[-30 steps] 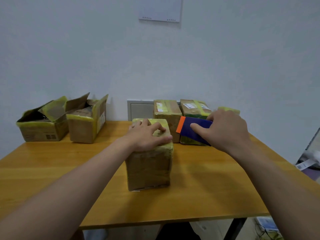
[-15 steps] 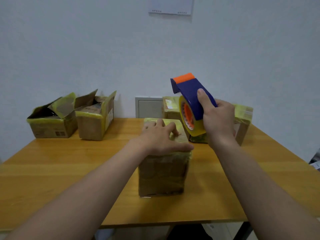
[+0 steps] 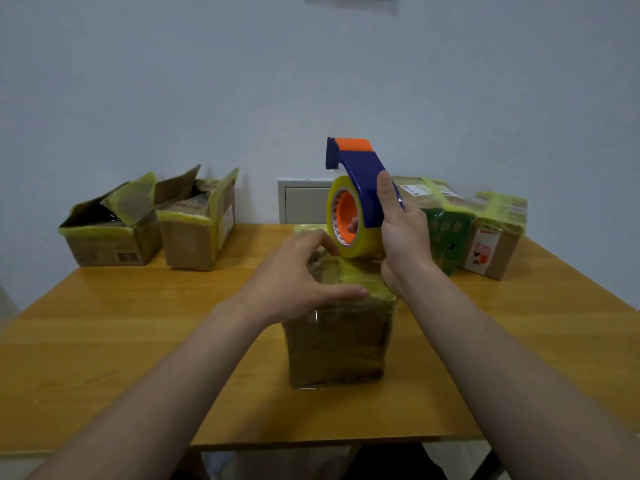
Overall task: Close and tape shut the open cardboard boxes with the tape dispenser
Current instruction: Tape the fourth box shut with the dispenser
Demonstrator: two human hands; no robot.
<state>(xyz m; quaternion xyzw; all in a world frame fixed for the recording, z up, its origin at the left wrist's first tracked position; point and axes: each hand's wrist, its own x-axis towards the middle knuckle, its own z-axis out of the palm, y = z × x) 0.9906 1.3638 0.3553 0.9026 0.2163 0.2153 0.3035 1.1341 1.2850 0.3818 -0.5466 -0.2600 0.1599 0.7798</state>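
Note:
A small cardboard box (image 3: 337, 344) with yellowish tape over its top stands in the middle of the table. My left hand (image 3: 294, 282) rests on its top, thumb along the near edge and fingers bent toward the tape roll. My right hand (image 3: 403, 237) grips the blue and orange tape dispenser (image 3: 360, 199) upright, its yellow roll just above the box's far top edge. Two open boxes, the left one (image 3: 107, 233) and the one beside it (image 3: 199, 226), stand at the back left with flaps up.
Taped boxes stand at the back right: a green-printed one (image 3: 446, 233) and one with a red label (image 3: 495, 237). A grey wall panel (image 3: 304, 202) sits behind the wooden table (image 3: 138, 341). The table's near edge runs just below my forearms.
My right hand lifted the dispenser from the back right and brought it upright over the centre box, then lowered it to the top. My left hand's fingers curled toward the roll.

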